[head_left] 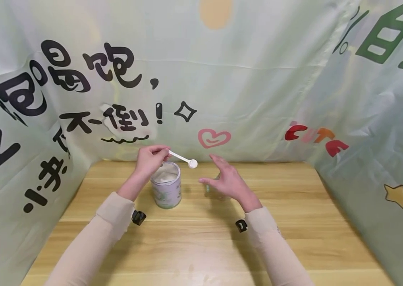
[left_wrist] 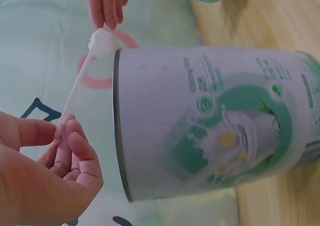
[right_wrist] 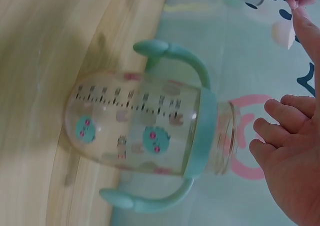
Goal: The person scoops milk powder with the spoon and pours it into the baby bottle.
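Curtain [head_left: 258,95] behind table [head_left: 194,246]; right hand [head_left: 228,180] mostly hides bottle [right_wrist: 135,123] in head view.

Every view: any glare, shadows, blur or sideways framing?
Head view: glare on the light-brown wooden table, shadows either side; left wrist view: cylindrical lilac can appears sideways; right wrist view: clear, mint-handled bottle appears sideways, slightly soft.

I read CUTE [head_left: 321,136] on the backdrop [head_left: 258,95] beyond the right hand [head_left: 228,178], 喝饱 [head_left: 95,65] and 不倒! [head_left: 115,116] up-left of the left hand [head_left: 150,159].

Tin [head_left: 167,195] on table [head_left: 194,246], left of bottle [right_wrist: 142,123], powder [head_left: 166,177] inside, scoop [head_left: 192,163] higher between them, cloth [head_left: 258,91] behind
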Demonstrator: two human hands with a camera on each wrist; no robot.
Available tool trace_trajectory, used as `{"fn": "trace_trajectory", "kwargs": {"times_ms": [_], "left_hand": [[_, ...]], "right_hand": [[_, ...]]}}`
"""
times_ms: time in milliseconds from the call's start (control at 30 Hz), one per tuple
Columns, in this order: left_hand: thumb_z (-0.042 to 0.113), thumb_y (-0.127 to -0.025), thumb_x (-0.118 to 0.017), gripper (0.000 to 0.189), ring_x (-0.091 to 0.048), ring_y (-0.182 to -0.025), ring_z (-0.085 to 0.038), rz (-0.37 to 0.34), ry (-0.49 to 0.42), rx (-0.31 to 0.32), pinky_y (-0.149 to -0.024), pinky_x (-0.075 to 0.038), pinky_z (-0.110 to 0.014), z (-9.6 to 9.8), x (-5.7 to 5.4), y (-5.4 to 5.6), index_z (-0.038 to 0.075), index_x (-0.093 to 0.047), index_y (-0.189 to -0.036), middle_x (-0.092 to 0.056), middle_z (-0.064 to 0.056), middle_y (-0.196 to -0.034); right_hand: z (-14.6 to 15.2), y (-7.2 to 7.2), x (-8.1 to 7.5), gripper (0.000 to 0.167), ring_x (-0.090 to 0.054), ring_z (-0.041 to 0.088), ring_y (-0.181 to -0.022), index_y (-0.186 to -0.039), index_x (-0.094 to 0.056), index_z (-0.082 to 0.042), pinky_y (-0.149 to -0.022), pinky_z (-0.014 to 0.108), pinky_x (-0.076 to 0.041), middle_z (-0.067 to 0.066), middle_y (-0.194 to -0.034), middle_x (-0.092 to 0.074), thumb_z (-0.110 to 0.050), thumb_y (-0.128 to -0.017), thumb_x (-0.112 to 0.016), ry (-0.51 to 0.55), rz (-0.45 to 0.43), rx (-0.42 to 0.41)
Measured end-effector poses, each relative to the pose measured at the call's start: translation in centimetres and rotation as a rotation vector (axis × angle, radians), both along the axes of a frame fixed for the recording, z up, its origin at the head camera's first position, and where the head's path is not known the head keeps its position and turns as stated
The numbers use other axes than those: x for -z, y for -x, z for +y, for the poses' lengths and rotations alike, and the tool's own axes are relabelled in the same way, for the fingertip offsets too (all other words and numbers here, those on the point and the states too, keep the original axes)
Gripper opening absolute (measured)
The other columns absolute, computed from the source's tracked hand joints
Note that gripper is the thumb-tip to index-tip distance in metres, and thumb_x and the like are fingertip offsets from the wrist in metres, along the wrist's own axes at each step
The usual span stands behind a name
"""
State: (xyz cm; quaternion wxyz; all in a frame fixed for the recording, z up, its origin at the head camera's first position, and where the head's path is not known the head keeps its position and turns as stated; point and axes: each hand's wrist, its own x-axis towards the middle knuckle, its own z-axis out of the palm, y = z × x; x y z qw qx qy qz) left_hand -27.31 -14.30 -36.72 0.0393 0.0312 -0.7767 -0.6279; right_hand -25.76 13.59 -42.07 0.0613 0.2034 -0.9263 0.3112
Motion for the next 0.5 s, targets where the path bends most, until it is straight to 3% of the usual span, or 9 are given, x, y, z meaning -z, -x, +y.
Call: {"fn": "trace_trajectory", "kwargs": {"times_ms": [300,500], "left_hand": [[0.014,-0.103,-0.066,0.027,-0.068,-0.075,-0.004,-0.016,-0.002,0.027,-0.069,-0.057,-0.022,1.5,0.2,0.1,-0.001,-0.074,-0.125,-0.08,-0.006,-0.096],[0.013,-0.103,-0.066,0.027,-0.068,-0.074,-0.004,-0.019,-0.013,0.045,-0.066,-0.055,-0.019,2.4,0.3,0.2,-0.001,-0.074,-0.124,-0.08,-0.015,-0.104]], "right_hand": [[1.7,-0.3,0.3,0.099,-0.036,0.039,-0.156,-0.164,-0.035,-0.009,-0.125,0.057,-0.034,0.016,-0.169,-0.037,-0.06,-0.091,-0.076,0.01,-0.005,0.013],[2.6,-0.6,0.5,0.096,-0.036,0.041,-0.155,-0.165,-0.034,-0.009,-0.125,0.059,-0.035,0.019,-0.169,-0.037,-0.058,-0.093,-0.075,0.007,-0.007,0.032]]}}
